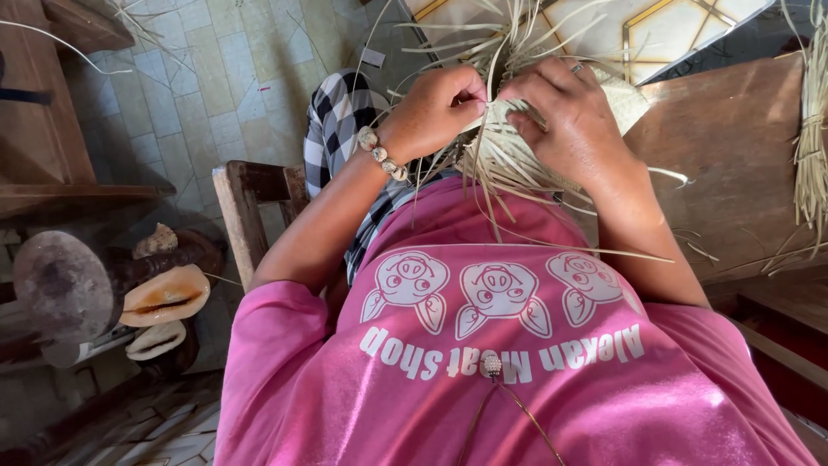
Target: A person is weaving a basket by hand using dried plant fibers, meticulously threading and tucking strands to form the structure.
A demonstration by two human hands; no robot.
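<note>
A half-woven piece of pale straw rests on my lap, with several loose strands sticking up and hanging down over my pink shirt. My left hand, with a bead bracelet on the wrist, pinches straw strands at the top of the weave. My right hand, with a ring on one finger, lies over the weave and presses strands down with bent fingers. The two hands almost touch above the piece. The part of the weave under my right hand is hidden.
A wooden chair frame stands at my left. Large seashells lie by a dark wooden stump at lower left. A wooden table is at right, with a bundle of straw hanging at its edge. Tiled floor lies ahead.
</note>
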